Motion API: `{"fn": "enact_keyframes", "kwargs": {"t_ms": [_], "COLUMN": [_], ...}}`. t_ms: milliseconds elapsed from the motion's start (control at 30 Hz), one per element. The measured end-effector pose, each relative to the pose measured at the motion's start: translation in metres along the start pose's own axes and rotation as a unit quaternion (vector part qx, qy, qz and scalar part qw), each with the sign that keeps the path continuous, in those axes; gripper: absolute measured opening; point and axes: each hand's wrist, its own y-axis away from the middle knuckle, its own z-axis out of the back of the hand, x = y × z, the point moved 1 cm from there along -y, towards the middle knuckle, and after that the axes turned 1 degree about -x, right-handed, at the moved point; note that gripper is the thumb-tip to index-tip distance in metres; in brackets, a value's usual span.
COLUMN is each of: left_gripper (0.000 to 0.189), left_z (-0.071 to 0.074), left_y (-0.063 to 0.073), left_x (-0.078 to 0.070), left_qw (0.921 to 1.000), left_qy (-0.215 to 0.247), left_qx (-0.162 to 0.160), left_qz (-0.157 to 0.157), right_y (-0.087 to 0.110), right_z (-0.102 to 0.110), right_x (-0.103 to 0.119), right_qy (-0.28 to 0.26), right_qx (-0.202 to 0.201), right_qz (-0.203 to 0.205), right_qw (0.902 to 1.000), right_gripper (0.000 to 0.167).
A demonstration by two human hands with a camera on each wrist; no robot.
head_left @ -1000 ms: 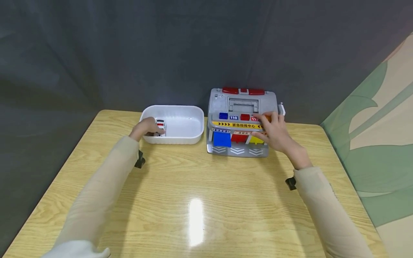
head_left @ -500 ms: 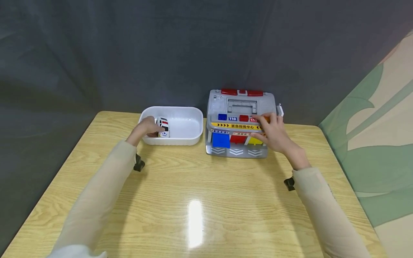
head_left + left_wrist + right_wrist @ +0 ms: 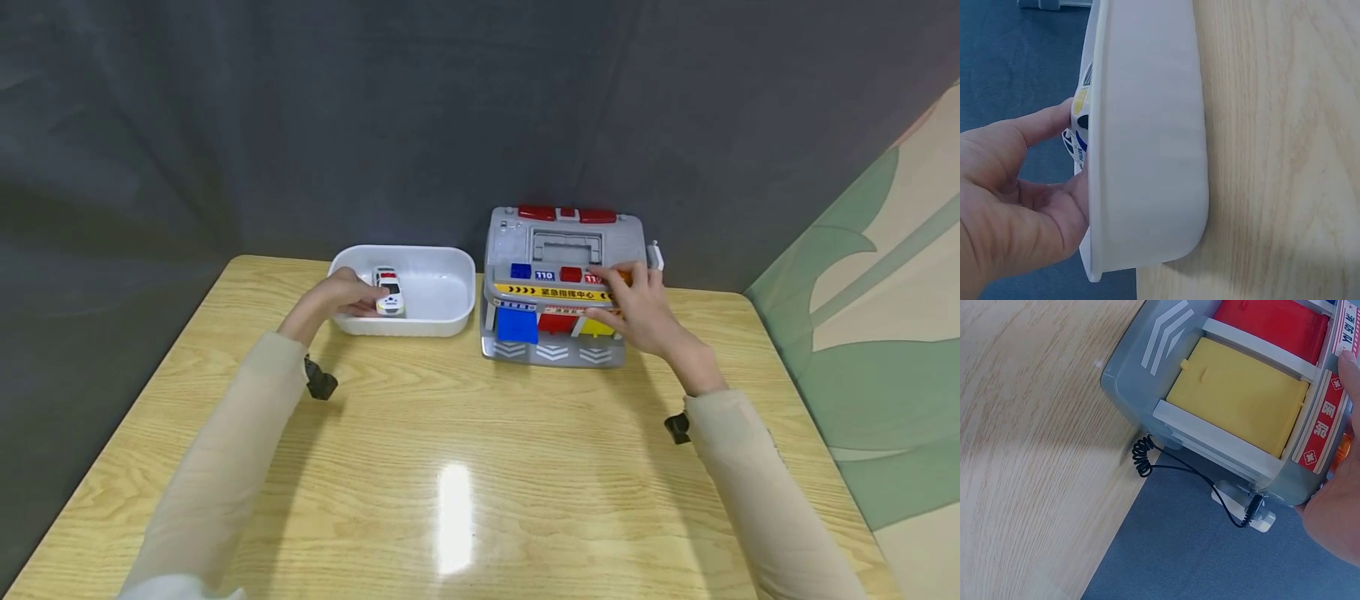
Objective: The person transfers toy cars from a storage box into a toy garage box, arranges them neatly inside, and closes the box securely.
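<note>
In the head view my left hand (image 3: pixel 330 298) pinches a white toy police car (image 3: pixel 391 305) inside the white plastic bin (image 3: pixel 442 327). The left wrist view shows thumb and fingers on the car's (image 3: pixel 1081 119) sides, partly hidden by the bin wall (image 3: pixel 1147 125). To the right, my right hand (image 3: pixel 647 317) grips the front top edge of a grey toy garage (image 3: pixel 513 240), thumb on the front sign and fingers on top. Close up in the right wrist view are the garage's yellow door (image 3: pixel 1238 397), its red door (image 3: pixel 1275 325) and part of the right hand (image 3: pixel 1338 515).
A wooden table (image 3: pixel 390 442) carries both bin and garage, side by side near its back edge. Behind them hangs a dark curtain (image 3: pixel 420 125). A white handset (image 3: pixel 1244 509) on a coiled black cord hangs at the garage's side. A blue door (image 3: pixel 517 325) sits front left.
The left hand's toy car has turned and shifted right within the bin, showing more of itself. My right hand keeps its place on the garage.
</note>
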Motion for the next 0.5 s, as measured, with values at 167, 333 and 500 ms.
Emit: {"fn": "enact_keyframes", "kwargs": {"t_ms": [167, 333, 500], "left_gripper": [0.015, 0.016, 0.023], "left_z": [-0.001, -0.002, -0.003], "left_y": [0.005, 0.012, 0.017], "left_x": [-0.003, -0.008, -0.003], "left_qw": [0.9979, 0.9954, 0.9932], "left_qy": [0.061, 0.09, 0.113], "left_qx": [0.019, 0.022, 0.023], "left_qz": [-0.009, -0.023, -0.014], "right_y": [0.001, 0.001, 0.0], "right_z": [0.001, 0.001, -0.002], "right_x": [-0.001, -0.001, -0.001], "right_qy": [0.0, 0.001, 0.007], "right_qx": [-0.002, -0.005, -0.007], "right_qz": [0.001, 0.001, 0.006], "right_qw": [1.0, 1.0, 0.9999], "right_gripper": [0.064, 0.064, 0.064]}}
